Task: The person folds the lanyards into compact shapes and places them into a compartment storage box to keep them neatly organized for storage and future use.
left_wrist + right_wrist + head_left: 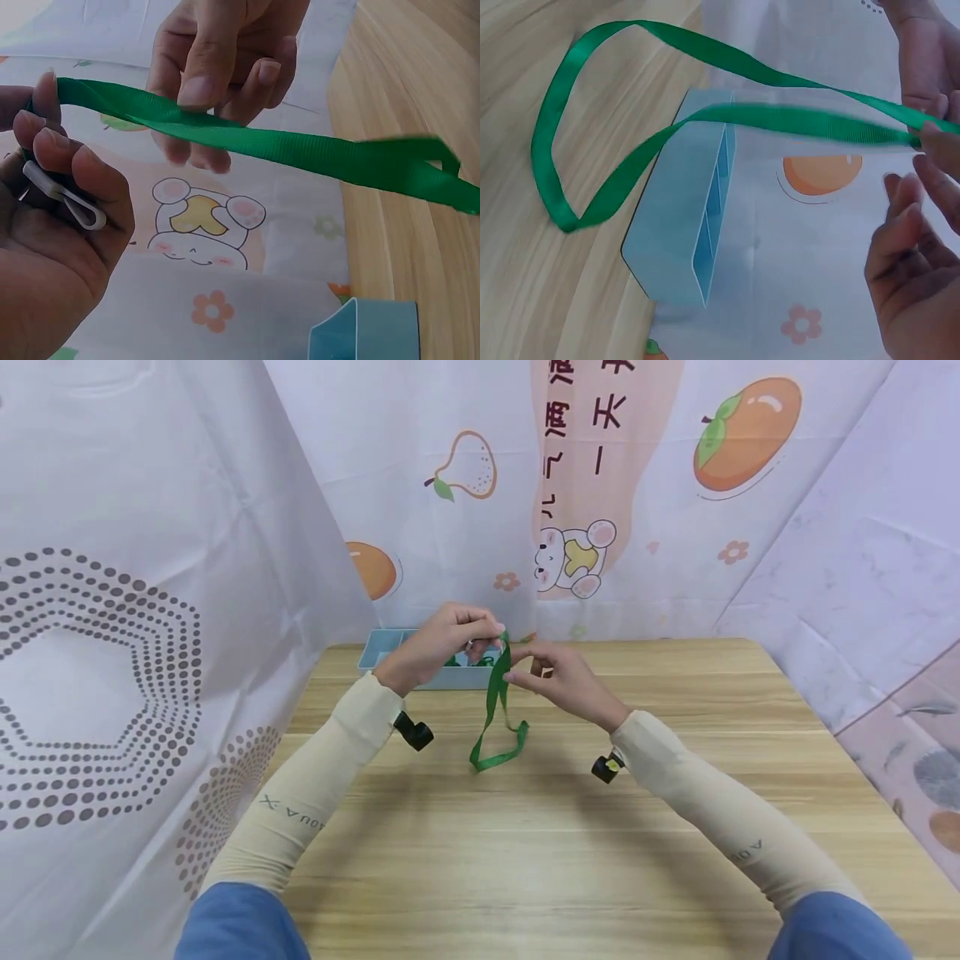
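A green ribbon lanyard hangs in a long loop between my hands, over the table. My left hand pinches its upper end between thumb and fingertips. In the left wrist view a pale clip lies against the curled fingers of that hand. My right hand has the ribbon between its thumb and fingers, a little below the left hand. Seen from the right wrist, the lanyard's two strands spread apart and meet in a fold at the bottom of the loop.
Behind the hands, at the table's back edge, stands a light blue divided box with green items inside. The wooden table extends toward me. A printed curtain hangs behind it, and another sheet hangs at the left.
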{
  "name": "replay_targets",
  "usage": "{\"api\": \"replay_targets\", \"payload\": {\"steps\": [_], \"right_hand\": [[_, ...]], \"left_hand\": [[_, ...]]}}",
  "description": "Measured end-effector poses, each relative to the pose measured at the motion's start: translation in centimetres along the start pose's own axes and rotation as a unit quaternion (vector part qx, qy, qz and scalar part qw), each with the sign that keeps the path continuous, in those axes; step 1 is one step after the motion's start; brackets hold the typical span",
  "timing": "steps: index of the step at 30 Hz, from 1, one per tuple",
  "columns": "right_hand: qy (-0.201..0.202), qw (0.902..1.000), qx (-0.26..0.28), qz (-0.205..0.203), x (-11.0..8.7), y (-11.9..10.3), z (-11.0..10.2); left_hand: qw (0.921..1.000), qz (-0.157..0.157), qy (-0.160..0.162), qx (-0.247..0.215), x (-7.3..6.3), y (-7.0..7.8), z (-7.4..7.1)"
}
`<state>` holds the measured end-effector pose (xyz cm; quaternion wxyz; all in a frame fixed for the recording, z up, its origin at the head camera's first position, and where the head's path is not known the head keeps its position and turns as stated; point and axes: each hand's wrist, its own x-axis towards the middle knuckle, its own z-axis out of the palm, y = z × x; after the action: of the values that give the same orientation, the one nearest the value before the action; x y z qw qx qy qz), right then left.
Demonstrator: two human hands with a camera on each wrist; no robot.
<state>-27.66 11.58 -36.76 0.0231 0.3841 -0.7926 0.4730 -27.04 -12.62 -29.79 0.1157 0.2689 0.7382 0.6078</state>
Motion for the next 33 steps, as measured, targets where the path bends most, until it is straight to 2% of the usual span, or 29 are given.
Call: {"api": "replay_targets", "payload": {"steps": [3,7,11,14,17,19,21,25,27,29,30,31,33], "right_hand": [[0.009,0.9999,0.004,-0.006,0.1,0.3,0.3],[-0.01,0.9998,0.017,0.004,-0.4,0.9,0.5],[-0.037,0.9984,0.02,0.037,-1.4,2.2,0.5],[-0.053,0.9967,0.003,0.061,-2.6,3.4,0.2],[-0.07,0.9941,-0.011,0.082,-4.1,5.0,-0.1],[-0.074,0.9922,-0.009,0.1,-5.3,6.2,-0.5],[-0.067,0.9887,0.018,0.133,-6.6,7.3,-1.1],[-0.025,0.9754,0.101,0.194,-8.6,9.0,-2.7],[-0.004,0.9643,0.167,0.205,-9.3,9.5,-3.4],[0.009,0.9443,0.267,0.193,-9.8,9.8,-4.2],[0.012,0.9273,0.33,0.177,-10.0,9.9,-4.5],[0.012,0.9044,0.395,0.16,-10.2,9.9,-4.8],[0.006,0.8479,0.516,0.122,-10.3,9.8,-5.4]], "left_hand": [[1.0,0.002,-0.002,-0.001,0.0,0.2,0.0],[0.9996,0.012,0.015,-0.018,-0.1,0.7,-0.2],[0.9973,0.044,0.04,-0.044,-0.2,1.4,-0.9],[0.9929,0.068,0.056,-0.079,-0.4,2.0,-1.6],[0.9839,0.086,0.081,-0.134,-0.6,2.4,-2.4],[0.9752,0.095,0.103,-0.171,-0.8,2.5,-3.0],[0.9665,0.105,0.123,-0.199,-1.0,2.4,-3.7],[0.9483,0.129,0.155,-0.245,-1.6,1.9,-5.2],[0.9373,0.135,0.171,-0.272,-2.0,1.6,-5.9],[0.9278,0.131,0.187,-0.295,-2.4,1.2,-6.4],[0.9251,0.126,0.194,-0.301,-2.6,1.1,-6.6],[0.9228,0.122,0.202,-0.305,-2.7,0.9,-6.8],[0.9199,0.114,0.212,-0.309,-2.9,0.6,-7.1]]}}
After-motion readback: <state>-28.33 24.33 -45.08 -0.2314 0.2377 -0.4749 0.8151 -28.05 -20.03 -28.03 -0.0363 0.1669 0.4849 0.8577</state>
